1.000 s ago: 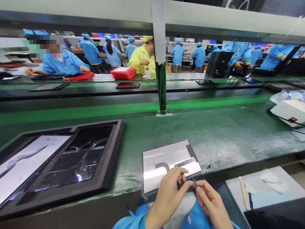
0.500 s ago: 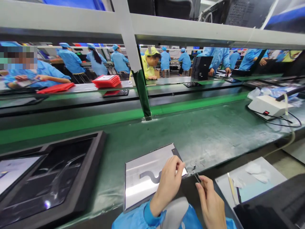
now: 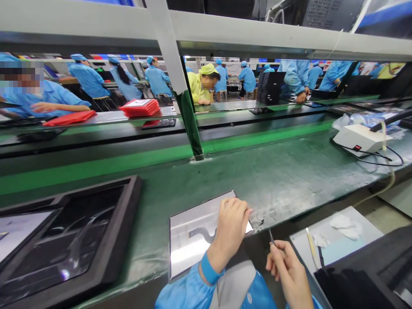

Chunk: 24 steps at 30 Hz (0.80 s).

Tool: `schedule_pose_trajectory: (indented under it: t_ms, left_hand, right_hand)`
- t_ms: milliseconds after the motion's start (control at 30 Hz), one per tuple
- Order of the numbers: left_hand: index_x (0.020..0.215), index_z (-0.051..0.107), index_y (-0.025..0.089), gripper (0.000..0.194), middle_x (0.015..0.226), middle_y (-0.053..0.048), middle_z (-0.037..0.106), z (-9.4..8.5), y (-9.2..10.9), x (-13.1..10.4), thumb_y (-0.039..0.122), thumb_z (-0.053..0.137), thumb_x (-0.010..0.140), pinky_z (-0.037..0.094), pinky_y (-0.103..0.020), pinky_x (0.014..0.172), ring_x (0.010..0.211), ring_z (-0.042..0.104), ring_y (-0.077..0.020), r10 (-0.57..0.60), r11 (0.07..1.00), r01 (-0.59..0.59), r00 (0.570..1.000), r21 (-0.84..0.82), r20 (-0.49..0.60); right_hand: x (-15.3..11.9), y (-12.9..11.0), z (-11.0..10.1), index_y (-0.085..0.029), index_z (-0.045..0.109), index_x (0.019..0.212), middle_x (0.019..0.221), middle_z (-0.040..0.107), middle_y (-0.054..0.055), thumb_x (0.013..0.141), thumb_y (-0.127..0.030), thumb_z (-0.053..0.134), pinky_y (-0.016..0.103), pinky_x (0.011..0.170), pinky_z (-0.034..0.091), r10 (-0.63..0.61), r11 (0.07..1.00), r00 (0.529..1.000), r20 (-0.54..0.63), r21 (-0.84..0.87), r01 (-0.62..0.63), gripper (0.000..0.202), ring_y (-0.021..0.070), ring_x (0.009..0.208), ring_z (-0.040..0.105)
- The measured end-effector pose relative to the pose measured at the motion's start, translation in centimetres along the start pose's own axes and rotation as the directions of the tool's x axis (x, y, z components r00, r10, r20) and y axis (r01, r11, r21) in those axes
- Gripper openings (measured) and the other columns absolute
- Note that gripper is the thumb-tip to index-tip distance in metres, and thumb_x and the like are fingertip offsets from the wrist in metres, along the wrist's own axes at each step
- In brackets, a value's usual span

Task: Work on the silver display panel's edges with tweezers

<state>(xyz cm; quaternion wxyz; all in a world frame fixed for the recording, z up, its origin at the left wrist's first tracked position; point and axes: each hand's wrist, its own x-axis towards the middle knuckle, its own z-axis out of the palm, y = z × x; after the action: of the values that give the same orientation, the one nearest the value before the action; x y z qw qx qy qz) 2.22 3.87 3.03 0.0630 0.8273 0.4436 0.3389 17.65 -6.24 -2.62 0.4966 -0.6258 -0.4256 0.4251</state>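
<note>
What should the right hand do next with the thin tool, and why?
Probably bring the tweezers back toward the panel's right edge. The right hand holds them off the panel, tip up, over the bench edge, while the left hand rests on the panel near that edge.

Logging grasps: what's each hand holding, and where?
Right hand pinches tweezers near their back end. Left hand presses flat on the panel, gripping nothing.

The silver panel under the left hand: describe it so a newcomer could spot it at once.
Start at the green belt and come to its near edge, in front of the person. The silver panel lies flat there under the left hand. Unlike the dark panels in the black tray beside it, it is bare metal with a grey S-shaped strip.
</note>
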Motion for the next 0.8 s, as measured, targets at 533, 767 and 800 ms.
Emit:
schedule_pose_trajectory:
  t_ms: [533,767,800]
  left_hand:
    - [0.129,0.056,0.015,0.034,0.127,-0.012,0.067,-6.4,-5.0,-13.3,0.032,0.051,0.1,0.051,-0.044,0.103,0.126,0.058,-0.0278,0.099,0.97,-0.081,0.993,0.228,-0.07]
    - [0.139,0.05,0.015,0.039,0.134,-0.012,0.063,-5.0,-5.0,-14.6,0.021,0.051,0.1,0.05,-0.045,0.106,0.133,0.051,-0.0279,0.091,0.968,-0.064,0.991,0.242,-0.102]
    - [0.138,0.05,0.015,0.039,0.134,-0.013,0.063,-5.0,-5.0,-14.5,0.02,0.051,0.099,0.05,-0.046,0.106,0.133,0.05,-0.0282,0.089,0.97,-0.062,0.99,0.237,-0.105]
  right_hand:
    - [-3.1,1.0,5.0,-0.024,0.073,0.089,0.065,0.06,-0.001,0.094,-0.05,0.051,0.023,0.05,0.045,-0.382,0.854,0.903,0.194,-0.299,0.426,0.034,0.013,0.046,0.049]
    - [-2.7,0.2,5.1,-0.021,0.069,0.092,0.069,0.065,0.0,0.097,-0.036,0.049,0.017,0.05,0.048,-0.511,0.72,0.818,0.265,-0.388,0.575,0.025,0.0112,0.047,0.057]
    - [-2.7,0.2,5.1,-0.021,0.068,0.094,0.07,0.066,0.0,0.097,-0.034,0.05,0.017,0.05,0.049,-0.522,0.705,0.805,0.282,-0.389,0.593,0.023,0.0111,0.047,0.058]
